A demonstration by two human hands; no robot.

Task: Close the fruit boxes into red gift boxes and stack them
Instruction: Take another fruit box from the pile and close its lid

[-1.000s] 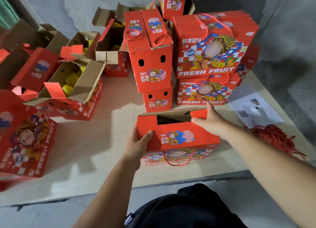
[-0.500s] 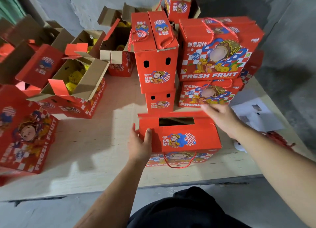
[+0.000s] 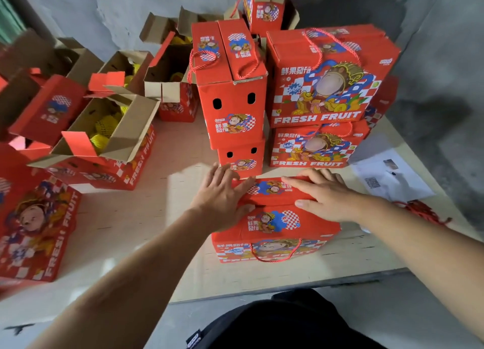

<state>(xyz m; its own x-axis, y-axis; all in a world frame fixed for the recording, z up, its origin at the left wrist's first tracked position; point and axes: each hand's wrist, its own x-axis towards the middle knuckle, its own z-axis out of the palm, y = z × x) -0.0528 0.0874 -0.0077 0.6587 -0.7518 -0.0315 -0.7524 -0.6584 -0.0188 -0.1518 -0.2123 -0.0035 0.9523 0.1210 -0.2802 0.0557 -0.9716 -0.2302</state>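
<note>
A red gift box (image 3: 275, 224) with a cartoon print and a red rope handle sits at the table's near edge. Both top flaps lie folded down over it. My left hand (image 3: 222, 194) presses flat on the left end of the far flap, fingers straight. My right hand (image 3: 324, 195) lies flat on the right part of the top, fingers spread. Behind it stand stacks of closed red boxes: a narrow-end stack (image 3: 233, 100) and a "FRESH FRUIT" stack (image 3: 324, 81).
Several open boxes (image 3: 104, 136) holding yellow netted fruit crowd the left of the wooden table (image 3: 125, 217). A closed box (image 3: 34, 228) stands at far left. A printed paper sheet (image 3: 387, 178) and red rope handles (image 3: 421, 210) lie on the right. Grey walls enclose the back.
The box's far flap came down and the opening on top is now covered. My left hand moved from the box's left end up onto the top; my right hand shifted onto the folded flaps.
</note>
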